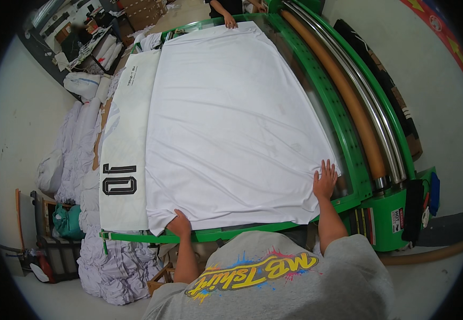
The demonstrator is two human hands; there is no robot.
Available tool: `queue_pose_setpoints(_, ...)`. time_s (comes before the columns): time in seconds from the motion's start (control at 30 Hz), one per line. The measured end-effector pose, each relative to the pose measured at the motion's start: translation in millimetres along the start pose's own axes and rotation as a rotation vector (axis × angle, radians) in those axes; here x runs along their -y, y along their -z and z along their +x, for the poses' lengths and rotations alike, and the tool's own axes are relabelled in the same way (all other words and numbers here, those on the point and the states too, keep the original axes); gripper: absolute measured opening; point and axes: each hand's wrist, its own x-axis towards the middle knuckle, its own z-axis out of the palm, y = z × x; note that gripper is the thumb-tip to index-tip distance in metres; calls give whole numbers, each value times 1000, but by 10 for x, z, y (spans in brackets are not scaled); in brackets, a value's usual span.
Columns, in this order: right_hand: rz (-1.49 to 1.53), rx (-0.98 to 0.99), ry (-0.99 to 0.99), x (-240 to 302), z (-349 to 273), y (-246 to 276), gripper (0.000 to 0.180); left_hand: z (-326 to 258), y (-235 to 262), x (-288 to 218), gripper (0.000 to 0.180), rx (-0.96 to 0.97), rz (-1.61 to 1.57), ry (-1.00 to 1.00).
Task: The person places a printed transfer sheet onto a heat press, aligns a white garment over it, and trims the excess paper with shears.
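A wide sheet of white fabric (231,117) lies spread over the green-framed table, with soft wrinkles running across it. My left hand (179,224) grips its near left corner, some of the fingers hidden at the fabric's edge. Flat on the near right edge rests my right hand (325,180), its fingers spread. Along the fabric's left side shows a strip of white printed paper (127,114) with black markings, partly covered by the fabric. Another person's hand (231,22) touches the fabric's far edge.
A green press machine (348,133) with a brown roller (343,80) and shiny metal bars flanks the right side. Piled white cloth (117,264) lines the left side down to the floor. A green bag (67,221) sits at the lower left, and cardboard boxes (141,12) stand far back.
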Motion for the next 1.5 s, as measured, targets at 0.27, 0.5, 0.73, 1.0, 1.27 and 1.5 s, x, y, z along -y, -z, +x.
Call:
queue_pose_setpoints(0.27,5,3,2,8,3,6,65,9,1,31,58,34,12,13)
queue_pose_setpoints(0.5,13,9,0,18,7,16,65,24,74,-6,62,112,-8,61)
queue_pose_setpoints(0.73,9,-15,12,2,1,-2,65,31,120,-67,62,142,-9,81)
queue_pose_setpoints(1.0,16,-11,11,11,5,-5,65,36,102,-14,60,132,-39,59)
queue_pose_setpoints(1.27,6,-5,4,-10,7,-18,65,42,229,-176,60,162,-51,93)
queue_pose_setpoints(1.5,3,5,3,-8,5,-21,65,32,170,-110,62,131,-51,75)
